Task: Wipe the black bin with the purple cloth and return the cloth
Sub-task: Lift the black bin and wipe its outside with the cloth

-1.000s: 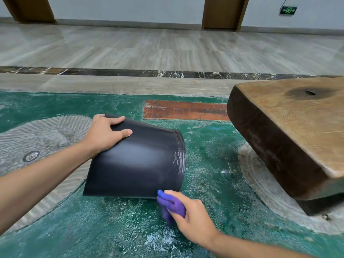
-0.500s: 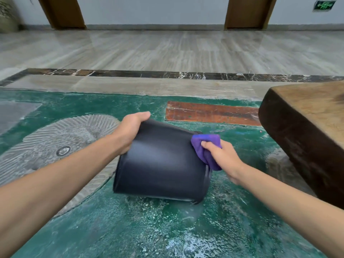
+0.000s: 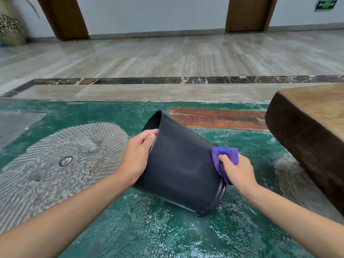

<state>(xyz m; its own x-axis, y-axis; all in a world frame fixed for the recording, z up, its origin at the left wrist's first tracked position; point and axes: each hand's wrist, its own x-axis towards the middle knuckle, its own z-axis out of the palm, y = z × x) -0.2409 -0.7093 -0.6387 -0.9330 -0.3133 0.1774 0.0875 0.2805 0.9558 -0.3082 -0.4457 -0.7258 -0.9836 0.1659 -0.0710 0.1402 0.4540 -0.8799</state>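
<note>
Floor (image 3: 167,58): pale polished stone at the far side, bordered by a dark marble strip; nearer, a worn green surface (image 3: 115,226) with white speckling and a round ribbed stone inlay (image 3: 61,164) at left.

Wooden slab (image 3: 312,127): thick, dark-sided, at right, well apart from the work. A reddish-brown panel (image 3: 217,118) lies flat beyond the bin.

Black bin (image 3: 182,170): tipped on its side and slanted, one end resting on the green surface near the viewer, the other end raised toward the far left. Its outer wall faces the camera. Whether the raised end is the mouth or the base cannot be told with certainty.

Left hand (image 3: 136,157): grips the raised edge, fingers curled over the rim and clamped on it, steadying the bin.

Right hand (image 3: 236,170): fingers closed round the bunched purple cloth (image 3: 226,157), pressing it against the bin's right flank near the lower end.

Assessment: wiping is in progress. The visible wall looks matt and largely free of marks, but how much of it has been covered cannot be judged from this view; the underside and interior are hidden. Remaining, in my judgement: finish the wall, set the bin upright, and return the cloth. No resting place for the cloth is in view.
</note>
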